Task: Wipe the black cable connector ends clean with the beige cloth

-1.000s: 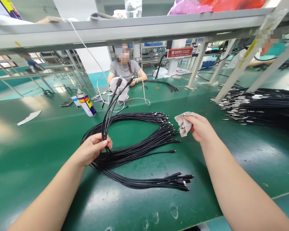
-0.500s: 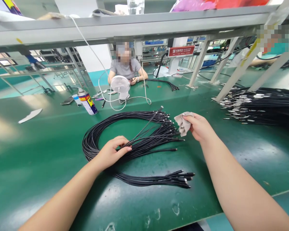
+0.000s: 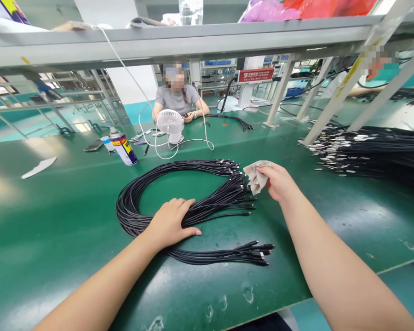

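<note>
Near side: a slim bundle of black cables (image 3: 217, 257) lies plugs-right on the glossy green table (image 3: 65, 220); just beyond, left hand (image 3: 172, 223) rests palm down on the smooth, curved cable loop (image 3: 129, 202) at centre, thumb spread from fingers. Right hand (image 3: 278, 183), arm in from near right, pinches a crumpled greyish cloth (image 3: 257, 178) thumb-to-fingers beside the loop's plug ends. Farther left: cylindrical spray can (image 3: 124, 148), then round white fan (image 3: 170, 122).

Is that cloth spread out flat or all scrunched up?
Scrunched up: the cloth shows creases and folds, pinched in the right hand.
</note>
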Action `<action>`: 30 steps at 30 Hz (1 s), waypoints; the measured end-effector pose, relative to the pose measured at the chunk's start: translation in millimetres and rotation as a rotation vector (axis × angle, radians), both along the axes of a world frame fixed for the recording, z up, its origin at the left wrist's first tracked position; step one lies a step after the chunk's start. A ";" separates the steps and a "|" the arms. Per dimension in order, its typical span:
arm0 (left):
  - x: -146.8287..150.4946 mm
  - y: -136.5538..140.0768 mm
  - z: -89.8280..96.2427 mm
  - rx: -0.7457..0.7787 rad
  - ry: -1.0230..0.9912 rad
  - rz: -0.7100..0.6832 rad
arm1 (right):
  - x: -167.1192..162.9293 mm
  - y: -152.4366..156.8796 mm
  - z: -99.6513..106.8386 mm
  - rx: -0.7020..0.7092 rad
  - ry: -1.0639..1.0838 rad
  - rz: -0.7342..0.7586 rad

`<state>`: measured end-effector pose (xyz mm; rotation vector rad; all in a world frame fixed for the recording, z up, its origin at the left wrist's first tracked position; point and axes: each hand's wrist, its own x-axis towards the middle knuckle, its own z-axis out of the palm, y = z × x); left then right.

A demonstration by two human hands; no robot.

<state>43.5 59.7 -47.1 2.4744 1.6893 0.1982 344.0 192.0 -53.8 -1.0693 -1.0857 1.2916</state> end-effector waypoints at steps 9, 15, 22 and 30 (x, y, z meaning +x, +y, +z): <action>46.3 17.5 27.9 -0.092 0.134 0.090 | -11.6 -5.2 1.0 0.024 0.025 0.127; 82.2 47.1 3.5 -0.070 0.176 0.062 | -4.0 2.4 -3.1 0.011 0.057 0.019; 63.5 55.8 1.8 -0.145 0.093 -0.085 | 0.9 9.7 -6.4 -0.006 0.105 -0.073; 57.7 62.2 18.4 -0.299 0.010 -0.193 | 0.0 6.9 0.7 -0.011 0.124 -0.082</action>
